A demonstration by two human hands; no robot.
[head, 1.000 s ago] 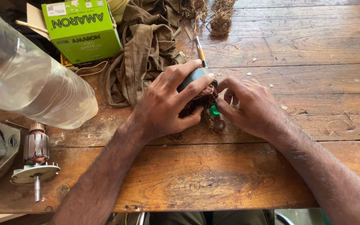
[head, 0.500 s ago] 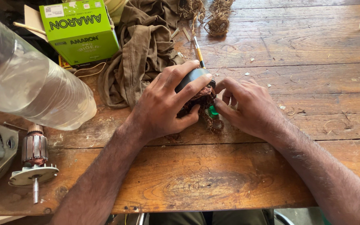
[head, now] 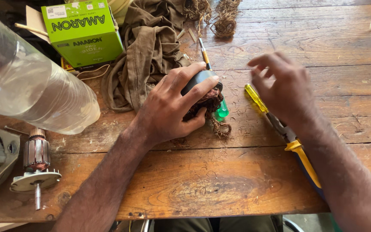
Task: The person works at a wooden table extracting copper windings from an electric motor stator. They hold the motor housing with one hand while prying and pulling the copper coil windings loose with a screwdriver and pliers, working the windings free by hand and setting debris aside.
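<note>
Clear plastic bottle at nine o'clock, contents unclear; green box at eleven, closed. Left hand grips the motor coil with tangled copper wire at table centre. Right hand, now lifted off the coil, hovers open-fingered over yellow-handled pliers at three o'clock. Near edge bare.

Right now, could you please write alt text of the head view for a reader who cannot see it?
On a worn wooden table, the left hand grips a dark motor part wound with copper wire, while the right hand hovers open above a yellow-handled screwdriver and pliers. A green box, brown cloth and clear bottle lie nearby.
</note>
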